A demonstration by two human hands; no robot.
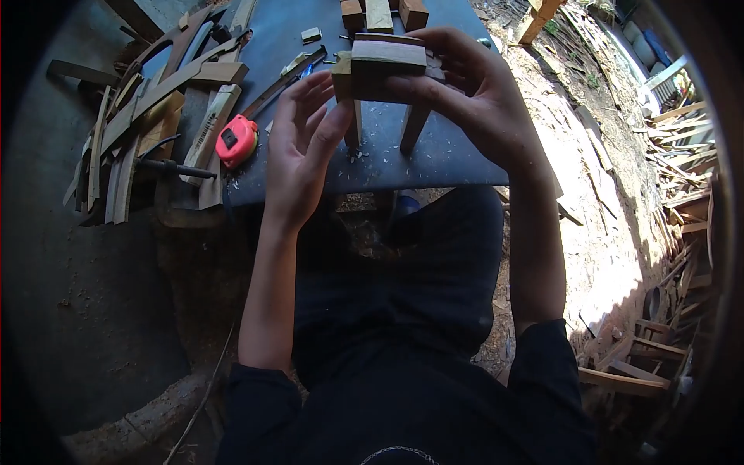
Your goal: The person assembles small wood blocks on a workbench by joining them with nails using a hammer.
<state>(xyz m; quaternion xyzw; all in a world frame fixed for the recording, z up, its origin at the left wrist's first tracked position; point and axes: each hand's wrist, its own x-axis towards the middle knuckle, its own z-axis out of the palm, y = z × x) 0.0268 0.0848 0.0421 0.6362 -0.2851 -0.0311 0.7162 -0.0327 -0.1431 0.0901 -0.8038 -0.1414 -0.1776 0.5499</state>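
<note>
— Head view: where was the wooden block (387, 53)?
— Above the blue table (310, 180), long axis running left to right.
— The 2 hands?
— Left hand (304, 143), loosely curled, held its left end; right hand (479, 101), partly closed, gripped the other, thumb along the near side.

Head view, steeply down over the table

One wide camera looks from the wearer's head, forward and steeply down. The shirt (403, 395) fills the near, bottom edge; the left hand (302, 147) and right hand (484, 105) lie farther out, near the top, over the table (457, 159). A dark, rounded border closes in the sides.
</note>
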